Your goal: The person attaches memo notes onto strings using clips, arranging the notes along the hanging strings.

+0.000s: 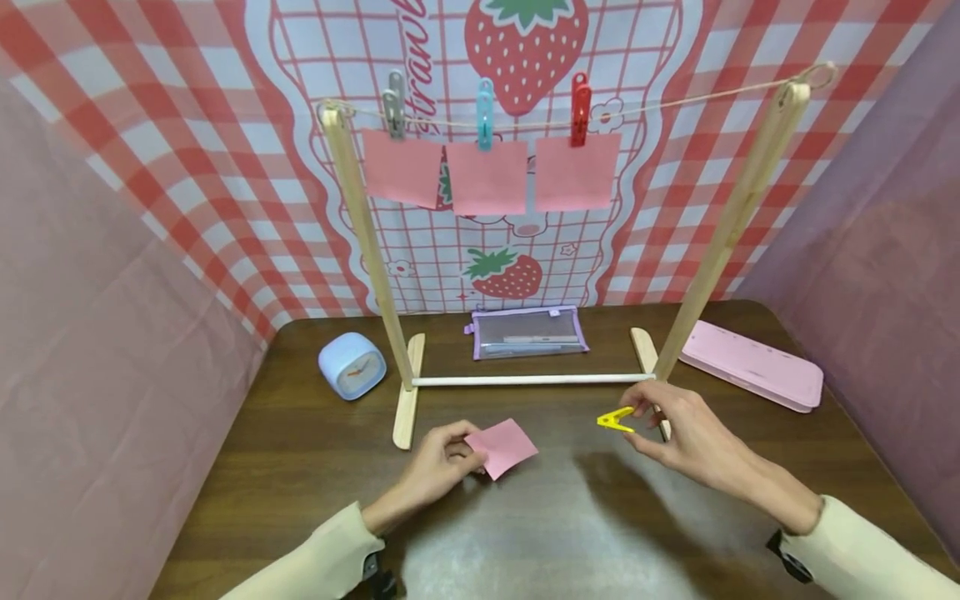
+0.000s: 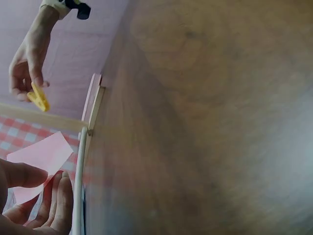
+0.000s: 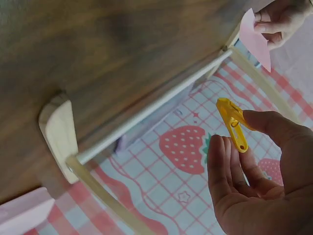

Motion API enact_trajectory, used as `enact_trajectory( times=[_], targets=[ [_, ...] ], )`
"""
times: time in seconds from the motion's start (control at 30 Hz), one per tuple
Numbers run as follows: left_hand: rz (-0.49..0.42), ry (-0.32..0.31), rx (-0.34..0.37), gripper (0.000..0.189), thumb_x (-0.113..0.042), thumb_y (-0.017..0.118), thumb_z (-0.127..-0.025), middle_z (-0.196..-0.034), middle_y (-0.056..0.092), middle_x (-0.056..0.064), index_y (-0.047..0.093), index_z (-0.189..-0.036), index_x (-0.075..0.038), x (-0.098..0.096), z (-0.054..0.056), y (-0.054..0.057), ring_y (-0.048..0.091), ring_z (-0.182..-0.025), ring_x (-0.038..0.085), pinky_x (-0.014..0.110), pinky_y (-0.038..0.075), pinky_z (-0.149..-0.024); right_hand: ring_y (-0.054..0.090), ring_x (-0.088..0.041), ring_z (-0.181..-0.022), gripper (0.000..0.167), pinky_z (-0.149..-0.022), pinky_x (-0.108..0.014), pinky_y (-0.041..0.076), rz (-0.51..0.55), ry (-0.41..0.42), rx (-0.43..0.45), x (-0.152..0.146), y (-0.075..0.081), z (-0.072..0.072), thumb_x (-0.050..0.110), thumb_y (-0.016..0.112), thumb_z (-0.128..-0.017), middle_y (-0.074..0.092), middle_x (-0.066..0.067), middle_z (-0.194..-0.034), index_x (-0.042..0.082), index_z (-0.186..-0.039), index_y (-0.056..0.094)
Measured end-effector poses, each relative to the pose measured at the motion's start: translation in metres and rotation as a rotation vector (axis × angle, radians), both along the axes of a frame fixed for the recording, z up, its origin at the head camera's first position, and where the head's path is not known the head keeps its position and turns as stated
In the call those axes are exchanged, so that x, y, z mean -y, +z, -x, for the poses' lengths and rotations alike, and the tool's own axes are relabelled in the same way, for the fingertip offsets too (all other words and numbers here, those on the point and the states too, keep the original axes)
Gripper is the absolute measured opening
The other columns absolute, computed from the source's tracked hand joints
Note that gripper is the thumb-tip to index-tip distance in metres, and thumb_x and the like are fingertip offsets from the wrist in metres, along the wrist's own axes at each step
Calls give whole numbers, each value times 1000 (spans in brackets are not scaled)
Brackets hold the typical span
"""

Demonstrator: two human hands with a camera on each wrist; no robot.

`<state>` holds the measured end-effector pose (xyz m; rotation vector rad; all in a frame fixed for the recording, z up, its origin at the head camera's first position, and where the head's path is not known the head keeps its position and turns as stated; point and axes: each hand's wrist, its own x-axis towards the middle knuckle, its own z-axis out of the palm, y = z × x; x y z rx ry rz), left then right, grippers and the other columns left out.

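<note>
My left hand (image 1: 442, 462) pinches a pink paper square (image 1: 508, 448) by its left edge, above the table. Off to the right, my right hand (image 1: 686, 429) holds a yellow clothespin (image 1: 615, 419) between thumb and fingers; the right wrist view shows the same yellow clothespin (image 3: 232, 122) up close. Beyond both hands, a string (image 1: 690, 98) runs between two wooden posts. Three pink papers hang from it: the left paper (image 1: 402, 173) under a grey clothespin (image 1: 394, 107), the middle paper (image 1: 489, 179) under a blue clothespin (image 1: 485, 115), the right paper (image 1: 577, 175) under a red clothespin (image 1: 580, 110).
The stand's white bar (image 1: 532, 380) crosses low above the table (image 1: 300, 517). A blue clock (image 1: 352, 367) sits left of the stand. Behind the bar lies a mesh pencil pouch (image 1: 529, 333); a pink case (image 1: 753, 367) is at the right. A strawberry-print cloth (image 1: 502, 242) hangs behind.
</note>
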<state>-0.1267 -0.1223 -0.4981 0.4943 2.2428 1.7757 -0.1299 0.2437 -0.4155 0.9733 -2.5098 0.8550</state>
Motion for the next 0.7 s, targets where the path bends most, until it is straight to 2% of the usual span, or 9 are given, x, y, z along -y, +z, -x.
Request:
enact_trajectory(
  times=[0.1, 0.27, 0.47, 0.7],
  targets=[
    [4, -17, -28, 18, 2, 70, -93, -95, 73, 30, 66, -108, 11, -4, 4, 6, 71, -77, 13, 20, 60, -69, 58, 5, -75, 40, -64, -13, 54, 4, -7, -9, 0, 7, 2, -2, 90, -70, 66, 11, -88, 13, -99, 67],
    [6, -36, -75, 17, 1, 68, -94, -102, 73, 29, 68, -109, 9, -14, 16, 20, 73, -82, 18, 18, 61, -74, 67, 1, -80, 40, -69, -12, 57, -26, -17, -55, 0, 22, 5, -2, 89, -70, 74, 9, -91, 12, -101, 69],
    [-26, -23, -106, 19, -1, 70, -93, -104, 74, 28, 68, -110, 8, -31, 29, 36, 73, -84, 16, 19, 62, -76, 69, -1, -81, 39, -74, -11, 57, -22, 4, -113, -1, 42, 8, -3, 89, -70, 76, 6, -91, 9, -102, 70],
    [-49, -1, -138, 20, -1, 72, -93, -102, 75, 29, 69, -110, 9, -45, 44, 53, 74, -85, 27, 19, 62, -76, 72, -5, -83, 40, -77, -8, 57, 4, 30, -128, 3, 63, 14, -3, 90, -74, 77, 2, -97, 6, -109, 73]
  ],
)
